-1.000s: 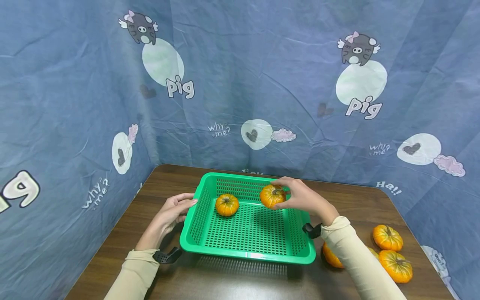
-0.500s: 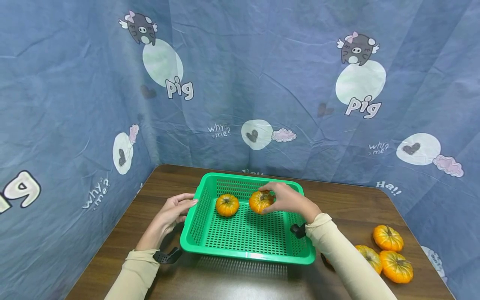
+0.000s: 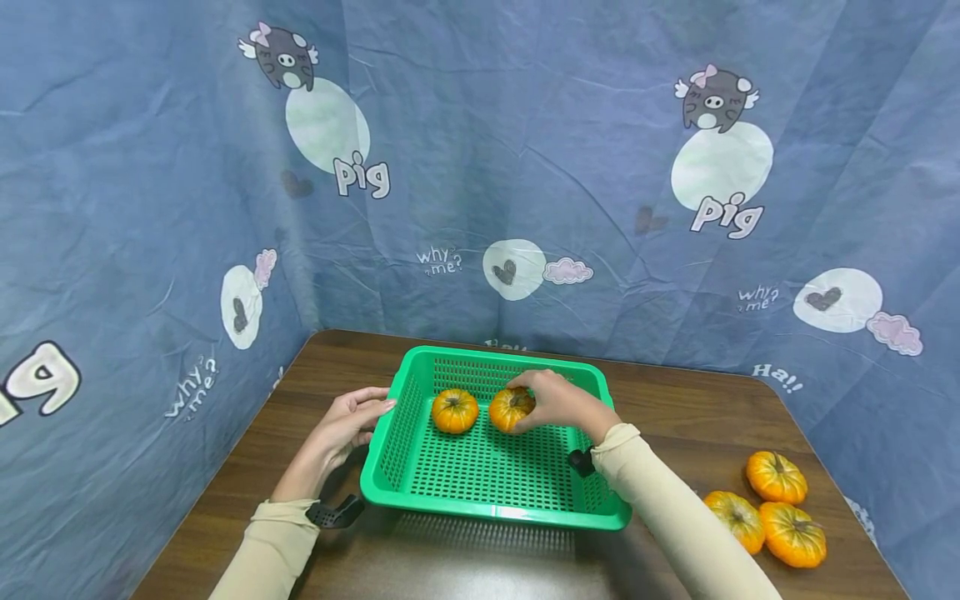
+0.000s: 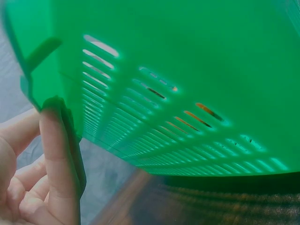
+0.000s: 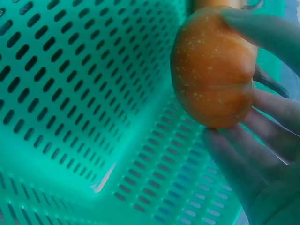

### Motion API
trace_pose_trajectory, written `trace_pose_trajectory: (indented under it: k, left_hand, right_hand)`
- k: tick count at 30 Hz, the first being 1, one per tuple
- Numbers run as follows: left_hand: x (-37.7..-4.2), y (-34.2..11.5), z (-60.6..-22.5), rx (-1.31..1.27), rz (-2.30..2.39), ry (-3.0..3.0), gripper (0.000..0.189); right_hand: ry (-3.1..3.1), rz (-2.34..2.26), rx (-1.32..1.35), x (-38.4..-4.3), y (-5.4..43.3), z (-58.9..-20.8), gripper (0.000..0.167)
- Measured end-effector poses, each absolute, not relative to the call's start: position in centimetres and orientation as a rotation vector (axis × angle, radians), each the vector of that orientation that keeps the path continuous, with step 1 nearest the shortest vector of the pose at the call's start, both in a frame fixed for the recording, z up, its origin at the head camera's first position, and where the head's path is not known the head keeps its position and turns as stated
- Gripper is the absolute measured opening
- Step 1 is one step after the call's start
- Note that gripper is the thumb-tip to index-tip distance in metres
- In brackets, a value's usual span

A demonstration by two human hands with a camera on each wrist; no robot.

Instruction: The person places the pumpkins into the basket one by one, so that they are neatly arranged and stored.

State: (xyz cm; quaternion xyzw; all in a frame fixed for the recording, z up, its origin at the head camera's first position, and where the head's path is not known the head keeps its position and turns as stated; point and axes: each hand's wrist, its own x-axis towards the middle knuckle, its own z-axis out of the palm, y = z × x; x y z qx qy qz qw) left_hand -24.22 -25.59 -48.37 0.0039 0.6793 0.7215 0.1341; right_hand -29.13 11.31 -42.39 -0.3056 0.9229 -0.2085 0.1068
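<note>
A green plastic basket (image 3: 495,510) with slotted walls stands on the table. My left hand (image 3: 347,423) grips its left rim; in the left wrist view, the fingers (image 4: 56,154) lie at the basket's edge. Inside the basket, my right hand (image 3: 558,404) holds a small orange pumpkin (image 3: 506,412) between thumb and fingers. Close up in the right wrist view, that pumpkin's ribbed side and stem show, low over the slotted floor. Whether it touches the floor is hard to tell. Another pumpkin (image 3: 454,411) sits just to its left in the basket.
On the table (image 3: 255,467) to the right lie a far pumpkin (image 3: 776,477), a near right pumpkin (image 3: 792,534) and a paler pumpkin (image 3: 735,521), beside my right sleeve (image 3: 675,508). A blue printed curtain (image 3: 465,325) hangs behind the table.
My right hand has moved left and down with the pumpkin, from the basket's right side to near the other pumpkin. The left hand has stayed at the rim.
</note>
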Motion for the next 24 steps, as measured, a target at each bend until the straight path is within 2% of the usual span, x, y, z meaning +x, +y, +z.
trace_pose_trajectory:
  k: [24]
  left_hand:
    - [-24.0, -25.7, -48.3, 0.026, 2.088, 1.967, 0.051]
  right_hand:
    - [2.705, -0.533, -0.936, -29.3, 9.7, -43.9, 0.069]
